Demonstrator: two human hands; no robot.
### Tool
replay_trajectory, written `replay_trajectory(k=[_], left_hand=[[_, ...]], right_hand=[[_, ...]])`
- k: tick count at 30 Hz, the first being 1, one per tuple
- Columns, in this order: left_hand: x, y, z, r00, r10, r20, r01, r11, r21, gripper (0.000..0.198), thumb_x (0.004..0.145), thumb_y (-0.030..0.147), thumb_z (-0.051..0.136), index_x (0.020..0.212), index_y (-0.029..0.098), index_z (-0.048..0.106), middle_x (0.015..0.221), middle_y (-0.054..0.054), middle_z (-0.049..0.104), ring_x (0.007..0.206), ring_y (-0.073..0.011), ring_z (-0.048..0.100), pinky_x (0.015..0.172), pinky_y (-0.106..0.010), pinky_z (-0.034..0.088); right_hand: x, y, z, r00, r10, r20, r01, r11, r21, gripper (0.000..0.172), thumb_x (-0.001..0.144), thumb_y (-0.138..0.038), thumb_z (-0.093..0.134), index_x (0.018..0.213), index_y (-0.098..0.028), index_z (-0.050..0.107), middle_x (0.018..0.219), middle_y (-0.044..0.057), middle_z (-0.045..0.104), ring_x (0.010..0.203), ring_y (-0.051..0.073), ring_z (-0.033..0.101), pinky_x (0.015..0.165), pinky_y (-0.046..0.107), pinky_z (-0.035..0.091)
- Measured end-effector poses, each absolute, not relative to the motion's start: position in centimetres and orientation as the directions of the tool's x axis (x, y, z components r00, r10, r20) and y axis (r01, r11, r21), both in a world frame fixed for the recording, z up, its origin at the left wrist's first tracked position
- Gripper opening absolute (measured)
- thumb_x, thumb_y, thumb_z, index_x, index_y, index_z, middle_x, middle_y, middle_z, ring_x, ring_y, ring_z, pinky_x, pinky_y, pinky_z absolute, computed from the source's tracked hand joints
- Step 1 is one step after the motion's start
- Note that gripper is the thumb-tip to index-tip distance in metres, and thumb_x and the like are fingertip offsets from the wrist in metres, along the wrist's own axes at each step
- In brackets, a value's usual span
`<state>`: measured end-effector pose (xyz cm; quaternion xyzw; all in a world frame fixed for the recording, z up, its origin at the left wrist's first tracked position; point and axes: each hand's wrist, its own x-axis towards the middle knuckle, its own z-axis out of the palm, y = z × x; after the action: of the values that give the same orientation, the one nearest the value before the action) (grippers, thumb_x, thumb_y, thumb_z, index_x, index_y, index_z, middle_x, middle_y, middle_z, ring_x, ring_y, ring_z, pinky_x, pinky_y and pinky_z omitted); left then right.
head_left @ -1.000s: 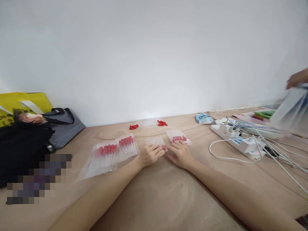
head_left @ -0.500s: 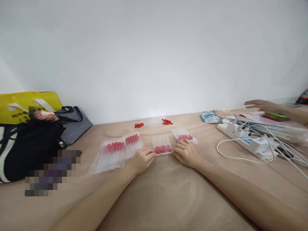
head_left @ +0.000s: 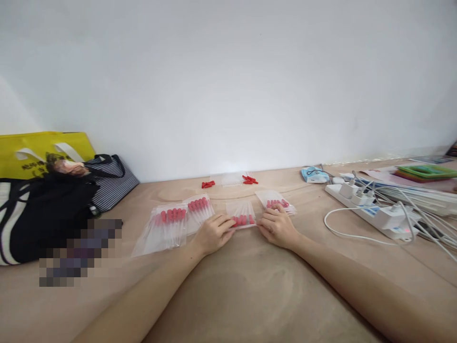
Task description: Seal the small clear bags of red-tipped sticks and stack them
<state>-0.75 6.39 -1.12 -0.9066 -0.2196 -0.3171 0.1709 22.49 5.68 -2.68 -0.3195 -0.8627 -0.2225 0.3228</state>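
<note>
Centrally, left hand (head_left: 214, 233) and right hand (head_left: 279, 227) flank a clear bag (head_left: 240, 208).

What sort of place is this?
Probably an improvised worktable in a home or small workshop; can't tell which. Clear plastic bags with red-ended pieces share the table with a yellow tote bag and a white power strip.

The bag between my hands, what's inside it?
Red pieces show in a row through the bag, along its near edge. Your left hand and right hand cover its near corners, hiding anything there.
</note>
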Motion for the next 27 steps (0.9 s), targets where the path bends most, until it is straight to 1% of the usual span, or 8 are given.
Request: replay_trajectory(k=[3, 7, 11, 14, 18, 20, 24, 27], left_hand=[[0.1, 6.5, -1.4, 0.695, 0.303, 0.652, 0.511, -0.846, -0.152, 0.013, 0.079, 0.019, 0.049, 0.088, 0.016, 0.058, 0.083, -0.004, 0.061, 0.077, -0.0139, 0.055, 0.069, -0.027, 0.047], [0.9, 6.7, -1.7, 0.709, 0.293, 0.641, 0.512, -0.839, -0.183, 0.014, 0.081, 0.017, 0.046, 0.076, 0.016, 0.059, 0.071, -0.002, 0.059, 0.066, -0.0119, 0.053, 0.062, -0.025, 0.045], [0.9, 6.7, -1.8, 0.715, 0.267, 0.646, 0.505, -0.837, -0.213, 0.018, 0.081, 0.017, 0.044, 0.071, 0.016, 0.059, 0.065, -0.002, 0.058, 0.062, -0.0116, 0.051, 0.059, -0.025, 0.044], [0.8, 6.7, -1.7, 0.722, 0.239, 0.65, 0.492, -0.837, -0.238, 0.018, 0.081, 0.016, 0.044, 0.071, 0.016, 0.058, 0.064, -0.002, 0.058, 0.063, -0.0117, 0.051, 0.061, -0.025, 0.044], [1.1, 6.6, -1.7, 0.711, 0.205, 0.673, 0.486, -0.834, -0.259, 0.013, 0.08, 0.015, 0.046, 0.076, 0.015, 0.058, 0.071, -0.002, 0.059, 0.067, -0.012, 0.053, 0.062, -0.025, 0.044], [1.2, 6.5, -1.6, 0.721, 0.186, 0.668, 0.477, -0.832, -0.284, 0.013, 0.08, 0.015, 0.045, 0.077, 0.015, 0.058, 0.072, -0.003, 0.059, 0.068, -0.0122, 0.053, 0.062, -0.025, 0.045], [1.4, 6.3, -1.2, 0.768, 0.155, 0.621, 0.457, -0.812, -0.364, 0.016, 0.081, 0.015, 0.043, 0.073, 0.014, 0.057, 0.067, -0.003, 0.058, 0.066, -0.0124, 0.054, 0.061, -0.025, 0.045], [1.5, 6.2, -0.9, 0.803, 0.123, 0.584, 0.429, -0.799, -0.421, 0.018, 0.082, 0.015, 0.042, 0.07, 0.014, 0.056, 0.063, -0.002, 0.057, 0.063, -0.0125, 0.053, 0.059, -0.026, 0.045]], right_hand=[[22.2, 5.7, -2.7, -0.564, 0.41, 0.717, 0.695, 0.705, 0.144, 0.019, 0.079, -0.017, 0.044, 0.064, -0.018, 0.055, 0.061, 0.0, 0.055, 0.065, 0.011, 0.042, 0.07, 0.03, 0.023], [21.6, 5.6, -2.6, -0.576, 0.386, 0.721, 0.692, 0.7, 0.178, 0.019, 0.08, -0.019, 0.044, 0.065, -0.019, 0.055, 0.059, -0.001, 0.054, 0.064, 0.011, 0.042, 0.068, 0.03, 0.023], [21.4, 5.5, -2.5, -0.599, 0.382, 0.704, 0.688, 0.694, 0.209, 0.02, 0.082, -0.021, 0.042, 0.067, -0.02, 0.056, 0.064, 0.0, 0.056, 0.067, 0.012, 0.043, 0.068, 0.03, 0.023], [21.2, 5.5, -2.5, -0.61, 0.386, 0.692, 0.686, 0.694, 0.218, 0.022, 0.083, -0.019, 0.041, 0.067, -0.019, 0.057, 0.063, 0.0, 0.055, 0.067, 0.012, 0.043, 0.069, 0.03, 0.023], [20.7, 5.4, -2.5, -0.59, 0.394, 0.705, 0.692, 0.696, 0.19, 0.021, 0.081, -0.018, 0.041, 0.066, -0.018, 0.056, 0.06, 0.0, 0.054, 0.064, 0.012, 0.043, 0.068, 0.03, 0.024], [20.3, 5.3, -2.4, -0.582, 0.39, 0.713, 0.69, 0.701, 0.179, 0.02, 0.081, -0.018, 0.041, 0.067, -0.018, 0.056, 0.061, 0.0, 0.054, 0.065, 0.011, 0.043, 0.068, 0.03, 0.024], [19.7, 5.0, -2.3, -0.581, 0.38, 0.719, 0.691, 0.697, 0.191, 0.02, 0.082, -0.017, 0.04, 0.072, -0.018, 0.058, 0.066, 0.001, 0.056, 0.067, 0.011, 0.044, 0.069, 0.03, 0.024], [19.5, 4.8, -2.4, -0.602, 0.358, 0.713, 0.672, 0.71, 0.211, 0.023, 0.082, -0.015, 0.038, 0.072, -0.018, 0.058, 0.063, 0.001, 0.055, 0.066, 0.011, 0.044, 0.069, 0.03, 0.024]])
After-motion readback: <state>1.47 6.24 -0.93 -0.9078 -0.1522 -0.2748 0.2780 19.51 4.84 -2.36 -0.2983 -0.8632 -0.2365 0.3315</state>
